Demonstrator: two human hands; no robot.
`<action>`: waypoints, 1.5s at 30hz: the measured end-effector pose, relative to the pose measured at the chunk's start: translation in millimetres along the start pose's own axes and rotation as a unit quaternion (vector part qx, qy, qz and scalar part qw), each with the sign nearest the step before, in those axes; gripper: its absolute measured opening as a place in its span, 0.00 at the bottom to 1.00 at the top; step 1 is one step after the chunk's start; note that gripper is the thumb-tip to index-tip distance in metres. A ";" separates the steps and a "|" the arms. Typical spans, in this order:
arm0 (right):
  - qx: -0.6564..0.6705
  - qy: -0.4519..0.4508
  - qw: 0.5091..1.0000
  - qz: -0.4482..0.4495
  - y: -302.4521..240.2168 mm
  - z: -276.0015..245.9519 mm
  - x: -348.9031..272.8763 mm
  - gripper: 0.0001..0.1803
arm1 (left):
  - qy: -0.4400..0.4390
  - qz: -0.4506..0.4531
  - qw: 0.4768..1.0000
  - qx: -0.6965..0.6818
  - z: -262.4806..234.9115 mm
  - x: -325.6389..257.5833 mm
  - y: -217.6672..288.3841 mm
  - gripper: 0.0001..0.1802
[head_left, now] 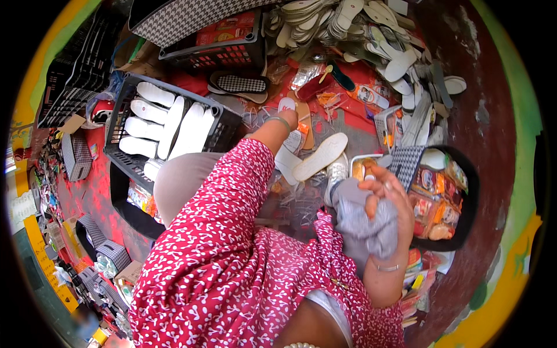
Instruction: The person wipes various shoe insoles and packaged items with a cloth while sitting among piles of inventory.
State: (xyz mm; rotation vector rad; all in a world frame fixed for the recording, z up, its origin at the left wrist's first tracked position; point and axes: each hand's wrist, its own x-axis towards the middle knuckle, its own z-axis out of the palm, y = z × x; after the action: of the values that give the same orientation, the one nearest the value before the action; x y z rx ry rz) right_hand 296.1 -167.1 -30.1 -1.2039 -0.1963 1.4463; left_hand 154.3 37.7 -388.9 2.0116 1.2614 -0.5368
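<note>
Cloth (371, 226) clasped in right hand (401, 204); left hand (283, 120) at far insole (286, 104), grip indiscernible; apparently reaching step, next requiring secure pinch.

We stretch our left arm (232, 180), left grip (288, 118) at upper centre — our right grip (397, 203) curled, right of centre.

The cloth (370, 227) looks matt; the crate (228, 123), plastic; packets (430, 204), glossy.

A head-worn fisheye looks forward and steeply down, from near above the left hand (289, 117) and right hand (400, 203).
</note>
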 end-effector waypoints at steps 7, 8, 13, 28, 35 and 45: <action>0.030 -0.031 0.999 0.003 4.6 8.8 -11.8 0.18 | 0.098 -0.094 0.985 -0.105 17.3 -5.6 -32.1 0.18; 0.028 -0.031 0.999 0.007 3.7 10.2 -11.4 0.18 | 0.090 -0.104 0.985 -0.109 29.2 -4.4 -38.6 0.18; 0.003 0.007 1.000 0.016 2.4 4.5 -7.9 0.18 | 0.073 -0.123 0.974 -0.174 69.5 -14.8 -31.7 0.20; -0.022 0.038 0.997 0.068 -7.3 6.8 5.4 0.18 | 0.057 -0.239 0.952 -0.184 69.3 -4.6 -2.4 0.17; -0.019 0.021 0.999 0.034 0.5 7.7 3.1 0.18 | 0.090 -0.179 0.965 -0.168 66.8 -20.9 -12.9 0.17; 0.009 -0.044 0.999 0.016 11.5 12.0 -8.3 0.17 | 0.253 -0.083 0.916 -0.299 26.6 -46.8 -8.3 0.11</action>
State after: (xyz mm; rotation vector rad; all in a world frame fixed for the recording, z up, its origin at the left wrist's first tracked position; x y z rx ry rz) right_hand 278.1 -171.3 -28.4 -1.1351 -0.2250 1.5273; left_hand 126.6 -8.1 -378.8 1.5588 1.6603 0.3120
